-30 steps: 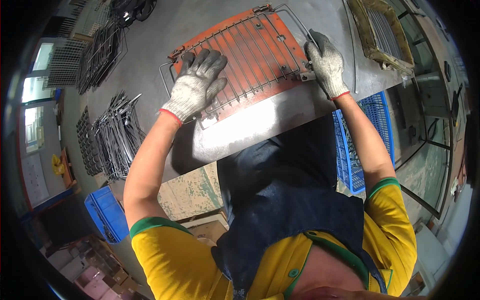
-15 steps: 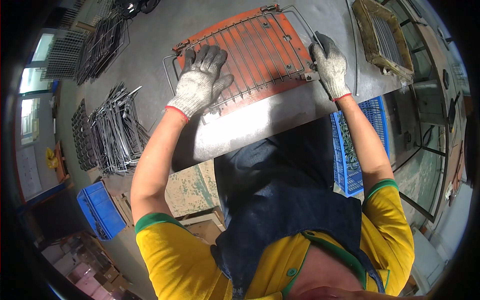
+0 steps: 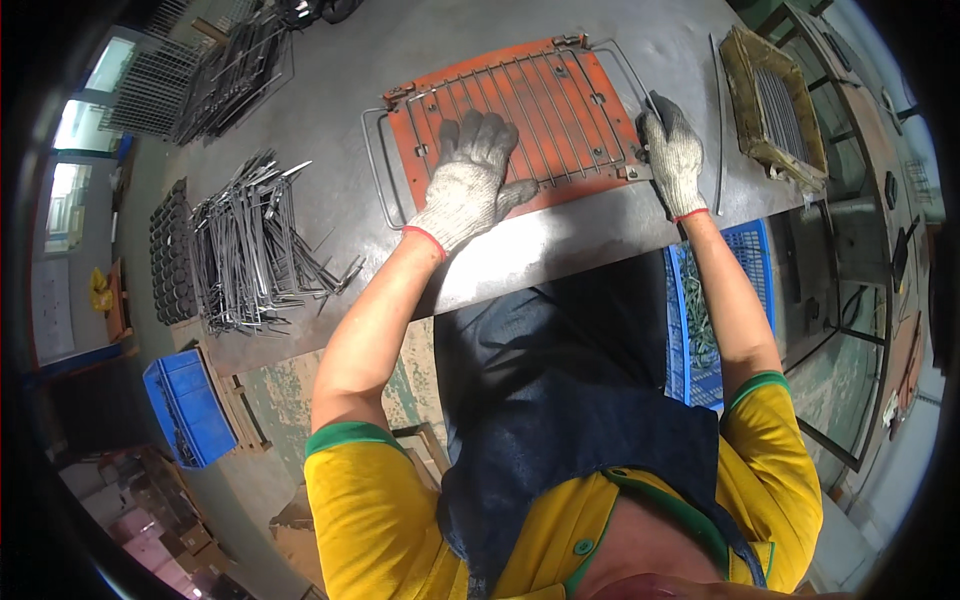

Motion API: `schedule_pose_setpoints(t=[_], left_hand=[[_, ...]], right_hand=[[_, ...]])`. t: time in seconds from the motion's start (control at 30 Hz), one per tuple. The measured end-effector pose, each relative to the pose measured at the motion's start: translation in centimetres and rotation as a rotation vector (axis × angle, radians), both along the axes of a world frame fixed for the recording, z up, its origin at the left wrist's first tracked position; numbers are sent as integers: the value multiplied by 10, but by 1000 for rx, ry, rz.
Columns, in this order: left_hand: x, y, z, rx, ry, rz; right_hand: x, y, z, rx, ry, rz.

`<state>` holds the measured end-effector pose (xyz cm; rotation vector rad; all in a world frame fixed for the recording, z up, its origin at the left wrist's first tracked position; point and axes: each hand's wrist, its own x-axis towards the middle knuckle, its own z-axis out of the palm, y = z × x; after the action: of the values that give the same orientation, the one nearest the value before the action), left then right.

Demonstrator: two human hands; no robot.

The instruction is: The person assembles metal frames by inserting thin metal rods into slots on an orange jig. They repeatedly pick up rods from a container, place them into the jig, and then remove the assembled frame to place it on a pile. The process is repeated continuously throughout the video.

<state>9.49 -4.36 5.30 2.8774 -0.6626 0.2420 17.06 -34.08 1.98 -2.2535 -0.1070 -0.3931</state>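
Observation:
An orange-red metal plate point(image 3: 410, 130) lies on the table, with a wire rack point(image 3: 524, 105) of parallel rods across it. Bent wire loops stick out past the plate's left and right edges. My left hand point(image 3: 474, 178), in a grey-palmed white knit glove, rests flat on the rack's left part with fingers stretched forward. Beyond the right edge, my right hand point(image 3: 674, 158), gloved alike, has its fingers closed round the right wire loop point(image 3: 628, 66). Its grip is partly hidden by the glove.
A heap of bent wire rods point(image 3: 252, 245) lies left on the metal table point(image 3: 400, 50), beside dark round parts point(image 3: 172, 252). Wire racks point(image 3: 235, 80) lie at the far left. A worn tray of rods point(image 3: 738, 85) stands right. Blue crates point(image 3: 190, 410) sit below table height.
My left hand has slid right, from the plate's left edge onto the rods, uncovering the left wire loop. My right hand stays at the right loop. The whole view has shifted slightly.

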Motion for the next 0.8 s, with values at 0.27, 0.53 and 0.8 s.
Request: schedule_pose_setpoints(t=[0.27,0.53,0.8], left_hand=[[5,20,-10,-63,-42,-107],[-46,30,51,-369,75,300],[-102,201,40,-311,-12,1075]], right_hand=[[1,0,-5,182,63,18],[0,5,-5,202,101,40],[10,-20,-25,-123,-137,3]])
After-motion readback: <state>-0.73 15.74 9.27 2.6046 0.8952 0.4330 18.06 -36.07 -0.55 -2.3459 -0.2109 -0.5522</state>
